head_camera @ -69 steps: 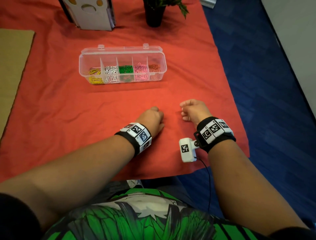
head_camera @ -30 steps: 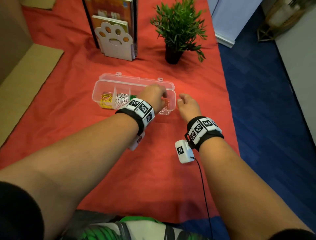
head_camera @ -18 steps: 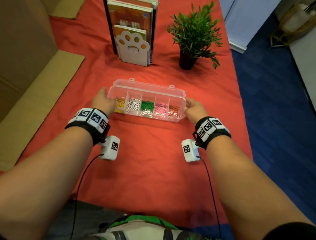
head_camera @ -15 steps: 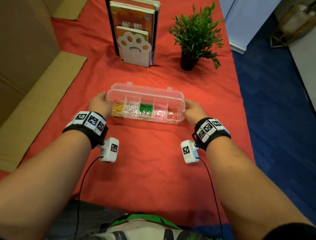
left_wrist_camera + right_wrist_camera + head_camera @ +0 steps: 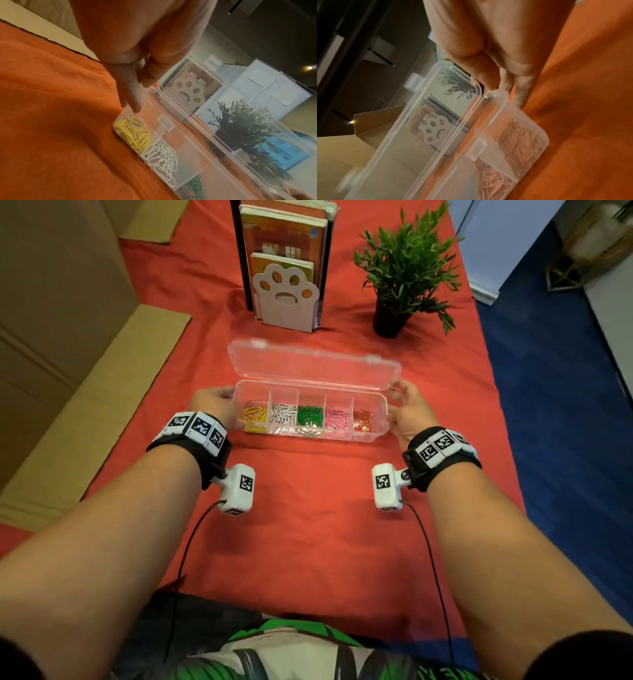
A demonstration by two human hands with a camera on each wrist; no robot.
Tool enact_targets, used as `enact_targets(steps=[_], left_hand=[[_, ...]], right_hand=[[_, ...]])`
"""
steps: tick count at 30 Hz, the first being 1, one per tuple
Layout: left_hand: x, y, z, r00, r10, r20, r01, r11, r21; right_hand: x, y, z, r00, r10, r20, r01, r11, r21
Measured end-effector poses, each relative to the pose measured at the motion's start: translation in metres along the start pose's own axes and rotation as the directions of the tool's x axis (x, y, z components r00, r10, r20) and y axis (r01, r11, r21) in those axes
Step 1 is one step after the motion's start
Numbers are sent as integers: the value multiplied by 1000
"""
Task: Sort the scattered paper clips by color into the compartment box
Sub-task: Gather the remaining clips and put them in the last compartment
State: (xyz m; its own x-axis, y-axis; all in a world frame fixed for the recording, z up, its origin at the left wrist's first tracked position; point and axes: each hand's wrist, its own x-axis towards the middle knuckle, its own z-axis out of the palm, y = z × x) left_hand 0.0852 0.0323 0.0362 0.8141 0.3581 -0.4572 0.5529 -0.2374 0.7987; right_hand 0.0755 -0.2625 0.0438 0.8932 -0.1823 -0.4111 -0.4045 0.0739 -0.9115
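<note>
The compartment box (image 5: 310,419) sits on the red cloth (image 5: 308,508) straight ahead of me, its clear lid (image 5: 313,364) tilted up and back on its hinge. Five compartments in a row, each with its own colour: yellow clips (image 5: 255,416) at the left end, then white clips (image 5: 283,415), green clips (image 5: 310,416), pink clips (image 5: 337,417), and orange clips (image 5: 363,419) at the right end.

My left hand (image 5: 214,405) is at the yellow end. In the left wrist view my fingers (image 5: 132,86) point down, fairly straight and close together, with their tips touching the far corner of the box at the wall beside the yellow clips (image 5: 133,132); they don't wrap round it. The white clips (image 5: 163,158) lie in the next compartment over.

My right hand (image 5: 409,412) is at the orange end. The right wrist view shows my fingers (image 5: 489,79) curved downward, tips against the far corner of the box (image 5: 513,135) right by the lid's hinge, with one finger down along the end wall. Whether they actually grip the plastic I cannot tell. So the box lies between my two hands, one at each short end.

Further back on the cloth stand a paw-shaped bookend (image 5: 286,294) with books behind it and a potted plant (image 5: 404,268) to its right. A cardboard box (image 5: 68,337) lies off to my left.
</note>
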Motion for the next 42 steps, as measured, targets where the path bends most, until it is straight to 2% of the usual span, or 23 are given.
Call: enact_targets(steps=[2, 4, 6, 7, 9, 11, 13, 14, 17, 20, 22, 29, 35, 37, 40, 42], left_hand=[[3, 2, -4, 998, -56, 27, 58, 992, -111], [3, 4, -5, 997, -51, 57, 56, 994, -96], [3, 3, -6, 994, -75, 82, 91, 973, -210], [3, 1, -7, 992, -78, 99, 100, 966, -240], [3, 1, -10, 992, -81, 95, 101, 965, -241], [4, 2, -12, 992, -86, 87, 105, 964, -245], [1, 4, -11, 989, -92, 112, 121, 948, -293], [0, 5, -11, 989, -99, 113, 128, 946, -298], [1, 1, -9, 994, -69, 85, 83, 981, -175], [5, -8, -8, 998, 19, 64, -19, 1000, -6], [5, -9, -7, 997, 49, 67, -53, 998, 45], [13, -8, -10, 996, 84, 23, -87, 968, 237], [14, -7, -10, 996, 92, 23, -95, 953, 287], [13, -6, -10, 995, 101, 22, -103, 949, 297], [13, -6, -10, 990, 137, 18, -136, 933, 332], [14, -6, -11, 988, 150, 22, -148, 923, 354]], right_hand=[[-4, 3, -5, 1000, -10, -6, 10, 999, 32], [-4, 6, -10, 999, -20, -44, 21, 1000, 18], [-7, 3, -11, 994, -88, -58, 79, 985, -152], [-9, 1, -11, 990, -139, -23, 127, 952, -277], [-12, 2, -10, 972, -193, 137, 236, 808, -539], [-17, 5, -6, 956, -109, 271, 285, 554, -782], [-22, 9, 0, 958, -14, 287, 275, 326, -904], [-23, 11, 3, 959, 18, 282, 269, 249, -931], [-27, 21, 12, 964, 54, 259, 252, 119, -960], [-29, 28, 16, 970, 25, 241, 239, 69, -969], [-29, 32, 17, 971, -18, 237, 238, 45, -970], [-36, 40, 34, 973, -158, 171, 174, 4, -985], [-38, 33, 53, 986, -126, 111, 89, -163, -983], [-40, 29, 76, 974, -131, 187, 170, -135, -976], [-43, 29, 121, 928, -156, 337, 322, -113, -940], [-44, 31, 146, 911, -173, 374, 360, -107, -927]])
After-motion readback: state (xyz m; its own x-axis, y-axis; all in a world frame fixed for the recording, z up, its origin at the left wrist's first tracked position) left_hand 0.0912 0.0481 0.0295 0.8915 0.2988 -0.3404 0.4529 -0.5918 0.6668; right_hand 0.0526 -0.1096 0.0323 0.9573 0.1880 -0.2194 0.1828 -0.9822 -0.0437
